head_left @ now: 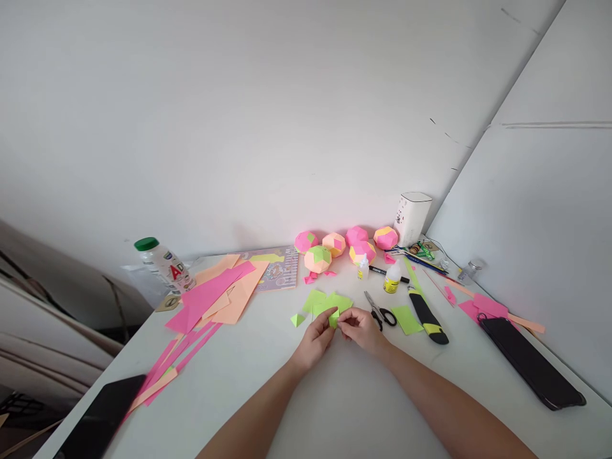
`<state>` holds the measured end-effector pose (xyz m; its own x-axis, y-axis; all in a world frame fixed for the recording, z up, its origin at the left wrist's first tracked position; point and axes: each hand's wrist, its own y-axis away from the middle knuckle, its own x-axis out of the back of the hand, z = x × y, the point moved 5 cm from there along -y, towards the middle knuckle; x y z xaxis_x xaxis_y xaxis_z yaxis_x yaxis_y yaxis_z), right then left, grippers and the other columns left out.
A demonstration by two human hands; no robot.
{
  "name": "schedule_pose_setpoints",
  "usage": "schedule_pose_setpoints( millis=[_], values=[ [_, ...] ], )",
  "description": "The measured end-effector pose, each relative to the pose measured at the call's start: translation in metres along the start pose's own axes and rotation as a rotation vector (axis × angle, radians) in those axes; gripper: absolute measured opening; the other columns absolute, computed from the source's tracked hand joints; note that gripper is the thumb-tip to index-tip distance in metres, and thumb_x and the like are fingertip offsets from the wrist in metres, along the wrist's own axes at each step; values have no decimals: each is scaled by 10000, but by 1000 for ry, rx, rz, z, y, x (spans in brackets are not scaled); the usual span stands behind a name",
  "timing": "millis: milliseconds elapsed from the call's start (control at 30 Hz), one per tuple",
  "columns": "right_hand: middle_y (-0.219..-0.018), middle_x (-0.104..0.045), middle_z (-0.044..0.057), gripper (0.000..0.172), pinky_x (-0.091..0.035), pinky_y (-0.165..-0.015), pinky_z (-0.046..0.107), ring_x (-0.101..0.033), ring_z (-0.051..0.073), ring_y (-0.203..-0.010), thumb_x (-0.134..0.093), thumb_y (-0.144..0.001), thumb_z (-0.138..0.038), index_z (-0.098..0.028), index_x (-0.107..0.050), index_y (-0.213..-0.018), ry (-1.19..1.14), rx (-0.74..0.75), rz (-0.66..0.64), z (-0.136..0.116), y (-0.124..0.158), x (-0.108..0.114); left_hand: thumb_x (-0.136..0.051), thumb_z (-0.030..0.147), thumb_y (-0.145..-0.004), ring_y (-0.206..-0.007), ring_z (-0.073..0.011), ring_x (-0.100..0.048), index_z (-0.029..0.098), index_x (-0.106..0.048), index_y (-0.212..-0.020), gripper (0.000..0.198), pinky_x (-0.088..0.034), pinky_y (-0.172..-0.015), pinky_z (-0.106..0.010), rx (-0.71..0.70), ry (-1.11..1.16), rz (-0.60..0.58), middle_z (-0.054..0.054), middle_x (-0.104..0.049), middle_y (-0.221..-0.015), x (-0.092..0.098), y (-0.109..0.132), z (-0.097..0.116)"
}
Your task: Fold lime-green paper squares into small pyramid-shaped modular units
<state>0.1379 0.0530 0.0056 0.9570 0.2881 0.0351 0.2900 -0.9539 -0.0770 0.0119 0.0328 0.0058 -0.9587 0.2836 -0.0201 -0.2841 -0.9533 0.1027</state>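
Between my two hands is a small folded piece of green paper (pixel 334 318). My left hand (pixel 315 338) pinches it from the left, and my right hand (pixel 361 328) has its fingertips closed at its right edge. Just beyond lie flat green paper squares (pixel 340 301). A small folded green paper pyramid (pixel 297 319) sits to the left of my left hand. Scissors (pixel 380 312) with black handles rest beside my right hand, partly hidden by it. Another green square (pixel 407 320) is further right, next to a black and yellow utility knife (pixel 428 317).
Several faceted paper balls (pixel 318 259) stand by the wall. Two glue bottles (pixel 393 278), (pixel 363 268) and a black marker (pixel 388 274) are in front of them. Pink and peach paper sheets (pixel 210 299) and a bottle (pixel 165 264) are left; a black case (pixel 530 360) is right.
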Motion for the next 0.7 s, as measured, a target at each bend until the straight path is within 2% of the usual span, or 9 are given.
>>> schedule_pose_setpoints(
  millis=[100, 200, 267, 400, 600, 700],
  values=[
    [-601, -518, -52, 116, -409, -439, 222, -500, 89, -445, -572, -729, -212, -194, -476, -790, -56, 9, -4, 1, -1, 0, -526, 304, -761, -509, -81, -361, 181, -429, -1241, 505, -302, -496, -220, -15, 10, 3, 58, -383, -627, -1, 0, 1],
    [-704, -517, -54, 297, -419, -461, 214, -521, 89, -501, -575, -711, -170, -227, -419, -958, -76, 46, -22, 3, -1, -1, -537, 320, -764, -522, -87, -372, 194, -423, -1244, 509, -311, -517, -226, -49, -11, -2, 56, -403, -632, -1, 0, 1],
    [-718, -526, -47, 360, -414, -482, 212, -521, 92, -531, -569, -702, -139, -226, -421, -1018, -27, 70, -57, 4, -1, -3, -541, 323, -770, -542, -96, -385, 193, -421, -1249, 511, -324, -540, -235, -77, -35, -7, 52, -407, -634, 0, -1, 0],
    [-682, -545, -25, 245, -400, -505, 216, -507, 96, -543, -533, -701, -107, -185, -514, -933, 79, 87, -125, 3, 0, -6, -529, 304, -786, -557, -104, -384, 181, -402, -1271, 516, -321, -553, -244, -116, -81, -18, 51, -378, -626, 1, -2, -1],
    [-572, -482, -57, 290, -366, -478, 211, -461, 97, -493, -519, -666, -89, -185, -536, -939, 125, 84, -112, 1, 1, -4, -538, 266, -771, -574, -106, -376, 177, -448, -1233, 479, -309, -554, -240, -129, -132, -68, 42, -396, -629, -1, -1, 2],
    [-548, -449, -70, 278, -342, -455, 201, -424, 88, -466, -514, -648, -77, -191, -525, -902, 110, 86, -97, 2, 1, -5, -554, 259, -752, -562, -99, -375, 179, -458, -1222, 486, -299, -543, -234, -96, -72, -100, 37, -426, -636, -3, -1, 3]
  ],
)
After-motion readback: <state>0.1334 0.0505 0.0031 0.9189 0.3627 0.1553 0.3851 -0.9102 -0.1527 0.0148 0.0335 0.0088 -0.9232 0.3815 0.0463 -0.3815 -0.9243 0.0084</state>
